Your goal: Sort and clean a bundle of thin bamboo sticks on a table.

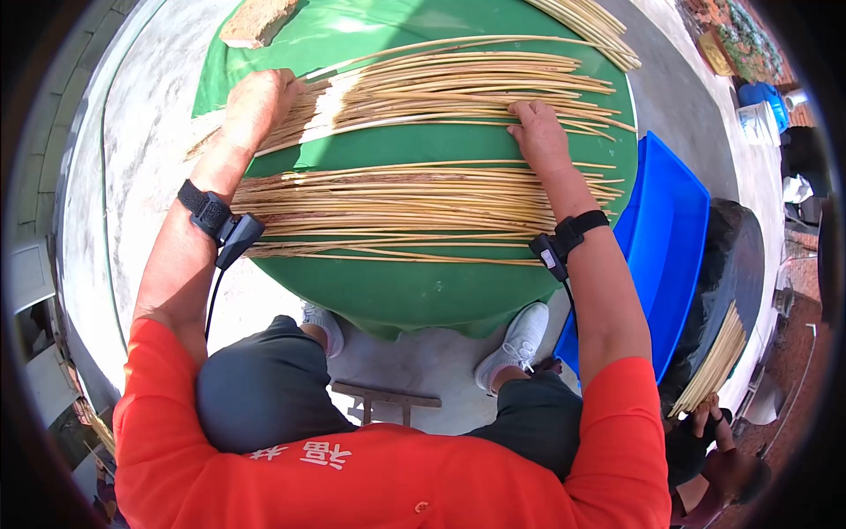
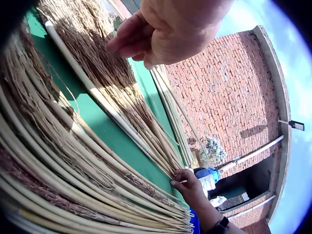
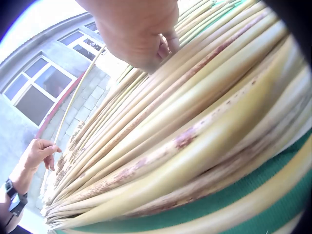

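Observation:
Two spread rows of dry, straw-coloured stalks lie side by side: the farther row (image 1: 441, 84) and the nearer row (image 1: 423, 198). Their brushy brown heads (image 2: 92, 53) point left. At the far row's left end is my left hand (image 1: 260, 106), thumb and fingertips pinched together above the heads. A single thin stalk (image 1: 493, 40) runs rightward from those fingers along the row's far edge. My right hand (image 1: 539, 137) is at the right part of the same row, its curled fingers (image 3: 165, 46) pinching at stalks on the near edge. The hand hides the exact grip.
A green cloth (image 1: 405, 295) covers the round table. Beyond are a brick (image 1: 256, 22) and another stalk bundle (image 1: 590, 26). To the right stands a blue tub (image 1: 665, 212); past it, another person's hand (image 1: 705, 414) touches more stalks (image 1: 716, 361). A small stool (image 1: 385, 397) is below.

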Demonstrator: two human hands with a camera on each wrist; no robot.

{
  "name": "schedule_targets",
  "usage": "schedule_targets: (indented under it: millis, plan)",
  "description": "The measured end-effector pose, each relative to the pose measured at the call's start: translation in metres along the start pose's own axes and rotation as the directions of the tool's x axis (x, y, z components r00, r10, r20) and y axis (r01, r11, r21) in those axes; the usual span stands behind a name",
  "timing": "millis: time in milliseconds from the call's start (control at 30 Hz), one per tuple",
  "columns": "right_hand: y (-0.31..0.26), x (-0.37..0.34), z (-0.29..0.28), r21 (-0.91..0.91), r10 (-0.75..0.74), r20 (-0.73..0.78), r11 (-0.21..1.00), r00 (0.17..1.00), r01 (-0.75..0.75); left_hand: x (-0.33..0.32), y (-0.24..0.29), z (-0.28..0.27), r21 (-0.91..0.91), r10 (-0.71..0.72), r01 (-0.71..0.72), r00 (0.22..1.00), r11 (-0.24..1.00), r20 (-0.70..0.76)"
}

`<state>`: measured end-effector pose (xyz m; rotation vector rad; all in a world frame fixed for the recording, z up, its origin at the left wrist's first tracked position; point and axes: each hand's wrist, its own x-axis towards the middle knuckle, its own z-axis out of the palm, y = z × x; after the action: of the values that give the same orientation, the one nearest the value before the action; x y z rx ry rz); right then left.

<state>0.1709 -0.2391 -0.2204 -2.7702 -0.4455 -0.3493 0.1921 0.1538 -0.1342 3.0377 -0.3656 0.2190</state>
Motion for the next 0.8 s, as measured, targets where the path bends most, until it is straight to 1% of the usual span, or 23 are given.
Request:
schedule_targets:
  millis: [33,67,133,167,200,233,267,300,333,400,433,467,533,567,600,667,700,767,800]
  plan:
    - [-0.001,0.000,0.000,-0.024,-0.004,0.004,1.000,1.000,0.004,0.005,0.002,0.006,0.012,0.015,-0.015,0.998,1.000,0.060]
    - [-0.001,-0.002,0.000,-0.024,-0.004,0.006,1.000,1.000,0.004,0.002,0.008,0.010,0.012,0.014,-0.014,0.998,1.000,0.061]
    - [0.001,-0.004,0.000,-0.055,-0.073,-0.021,0.996,0.997,0.072,-0.006,0.024,0.013,-0.016,0.045,-0.045,0.999,0.999,0.016]
    - [0.002,-0.005,-0.001,-0.054,-0.071,-0.019,0.996,0.997,0.070,-0.007,0.030,0.011,-0.040,0.025,-0.021,0.994,0.999,0.102]
    - [0.003,-0.006,-0.001,-0.054,-0.076,-0.015,0.996,0.997,0.075,-0.012,0.031,0.014,-0.042,0.027,-0.023,0.994,0.999,0.107]
    - [0.004,-0.007,-0.002,-0.055,-0.082,-0.012,0.995,0.997,0.081,-0.017,0.031,0.018,-0.119,0.148,-0.145,0.989,0.982,0.015]
    - [0.004,-0.008,-0.003,-0.056,-0.080,-0.009,0.995,0.997,0.080,-0.022,0.032,0.021,-0.182,0.257,-0.269,0.962,0.946,-0.088]
    - [0.004,-0.008,-0.004,-0.045,-0.065,0.004,0.997,0.998,0.065,-0.025,0.033,0.021,-0.147,0.245,-0.242,0.969,0.959,0.004]
    - [0.003,-0.007,-0.005,-0.033,-0.051,0.016,0.998,0.999,0.052,-0.025,0.034,0.022,-0.147,0.243,-0.240,0.970,0.959,0.002]
    - [0.002,-0.004,-0.004,-0.011,-0.047,-0.001,0.999,0.999,0.047,-0.027,0.035,0.024,-0.008,0.253,-0.253,0.967,0.967,-0.006]
    - [0.001,-0.003,-0.003,0.011,-0.037,-0.019,0.999,0.999,0.037,-0.023,0.033,0.021,-0.004,0.234,-0.234,0.970,0.972,0.067]
    - [0.001,-0.003,-0.002,0.012,-0.034,-0.019,0.999,0.999,0.035,-0.018,0.029,0.025,-0.003,0.235,-0.236,0.969,0.972,0.069]
    - [0.002,-0.003,-0.002,0.079,0.072,0.001,0.994,0.997,-0.072,-0.012,0.021,0.031,0.016,0.208,-0.209,0.977,0.978,0.055]
    - [0.003,-0.004,-0.002,0.111,0.066,-0.041,0.992,0.997,-0.061,-0.012,0.022,0.028,0.043,0.205,-0.207,0.978,0.977,0.042]
    - [0.005,-0.005,-0.003,0.112,0.066,-0.041,0.992,0.997,-0.061,-0.012,0.021,0.026,0.043,0.205,-0.207,0.978,0.977,0.043]
    - [0.009,-0.007,-0.008,0.117,-0.010,-0.092,0.993,0.996,0.020,-0.014,0.017,0.026,-0.070,0.191,-0.186,0.979,0.980,0.069]
    - [0.009,-0.008,-0.010,0.118,-0.009,-0.087,0.993,0.996,0.019,-0.016,0.017,0.025,-0.073,0.190,-0.184,0.979,0.980,0.073]
    - [0.008,-0.010,-0.016,0.248,-0.045,-0.018,0.968,0.999,0.048,-0.024,0.016,0.020,-0.146,0.179,-0.180,0.984,0.973,-0.014]
    - [0.008,-0.011,-0.017,0.250,-0.044,-0.016,0.967,0.999,0.046,-0.026,0.014,0.016,-0.145,0.179,-0.179,0.984,0.973,-0.011]
